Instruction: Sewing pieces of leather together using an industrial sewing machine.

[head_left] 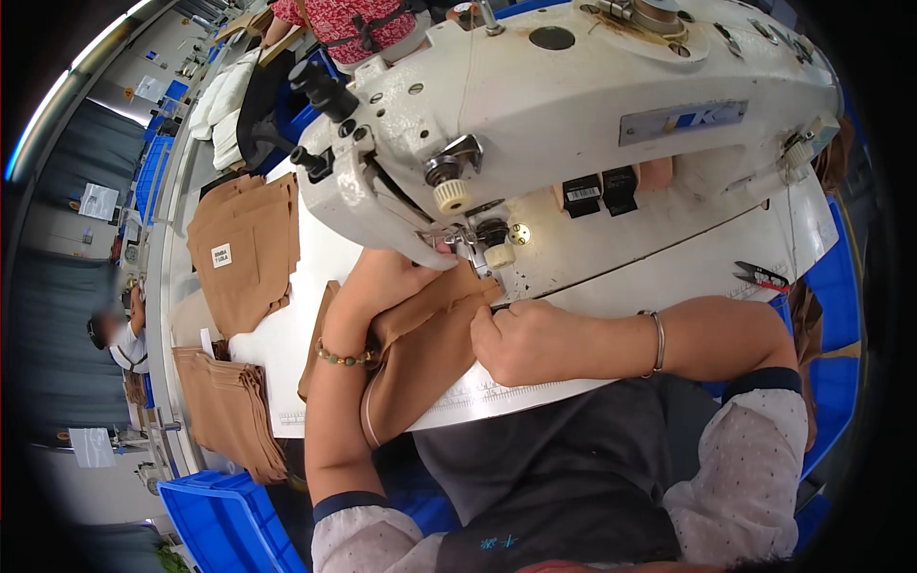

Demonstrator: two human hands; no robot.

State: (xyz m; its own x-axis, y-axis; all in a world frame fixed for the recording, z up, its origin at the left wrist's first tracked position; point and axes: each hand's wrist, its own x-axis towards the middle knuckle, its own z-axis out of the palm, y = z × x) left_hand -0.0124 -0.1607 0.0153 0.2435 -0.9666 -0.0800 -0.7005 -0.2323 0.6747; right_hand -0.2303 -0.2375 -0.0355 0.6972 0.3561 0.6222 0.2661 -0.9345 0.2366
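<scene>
A folded brown fabric piece (430, 358) runs from the sewing machine's presser foot (470, 250) down toward my lap, hanging over the table's near edge. My left hand (394, 277) is curled on the fabric's upper left part, close to the needle; the machine head partly hides its fingertips. To the right of the needle, my right hand (523, 342) is closed, pinching the fabric's right edge between thumb and fingers. The white sewing machine (573, 105) arches over the work from the right.
Brown cut panels (234, 248) lie left of the machine, one with a white label; a thicker brown stack (224, 406) sits nearer. Black-handled thread snips (761, 277) rest at the right. Dark label rolls (602, 194) stand under the arm. A blue crate (229, 520) is below left.
</scene>
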